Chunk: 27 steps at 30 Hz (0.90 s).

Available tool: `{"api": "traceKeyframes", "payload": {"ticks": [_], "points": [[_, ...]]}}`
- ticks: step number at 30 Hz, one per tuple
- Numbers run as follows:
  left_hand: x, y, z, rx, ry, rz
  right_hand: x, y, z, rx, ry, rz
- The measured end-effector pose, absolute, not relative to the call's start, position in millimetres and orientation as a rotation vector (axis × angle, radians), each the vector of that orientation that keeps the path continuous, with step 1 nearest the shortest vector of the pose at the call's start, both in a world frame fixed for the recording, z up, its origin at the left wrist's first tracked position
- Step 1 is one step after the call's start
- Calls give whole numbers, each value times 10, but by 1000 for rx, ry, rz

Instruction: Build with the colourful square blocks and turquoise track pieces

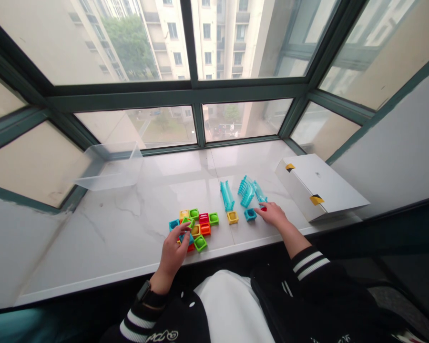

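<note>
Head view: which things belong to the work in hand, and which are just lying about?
In hand: left hand on the coloured block cluster; right hand at a small red piece, beside the blue block, yellow block and turquoise track pieces.
Lying about: clear plastic bin, white box, both on the windowsill.

Block cluster [199,225]: small square plastic blocks in green, red, orange, yellow and blue; lying flat, packed together, near edge, centre.
Red piece [263,208]: tiny, mostly hidden, right of cluster.
</note>
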<state>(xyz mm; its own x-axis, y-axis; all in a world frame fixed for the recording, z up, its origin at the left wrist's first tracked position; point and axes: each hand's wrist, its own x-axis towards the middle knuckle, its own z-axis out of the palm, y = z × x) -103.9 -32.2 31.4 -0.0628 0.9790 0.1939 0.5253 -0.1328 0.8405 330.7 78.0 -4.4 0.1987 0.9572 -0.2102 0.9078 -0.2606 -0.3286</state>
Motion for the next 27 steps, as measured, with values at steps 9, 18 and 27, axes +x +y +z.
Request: {"api": "traceKeyframes", "payload": {"ticks": [9,18,27], "points": [[-1048,-323,314,1680,1610,1113,3289,820,-73,-2348,-1815,549],[-1047,-320,345,1700,1618,1119,3482,659,-159,-2236,-1792,495],[-1015,-314,362,1715,1582,1132,3560,566,-207,-2100,-1794,521]]}}
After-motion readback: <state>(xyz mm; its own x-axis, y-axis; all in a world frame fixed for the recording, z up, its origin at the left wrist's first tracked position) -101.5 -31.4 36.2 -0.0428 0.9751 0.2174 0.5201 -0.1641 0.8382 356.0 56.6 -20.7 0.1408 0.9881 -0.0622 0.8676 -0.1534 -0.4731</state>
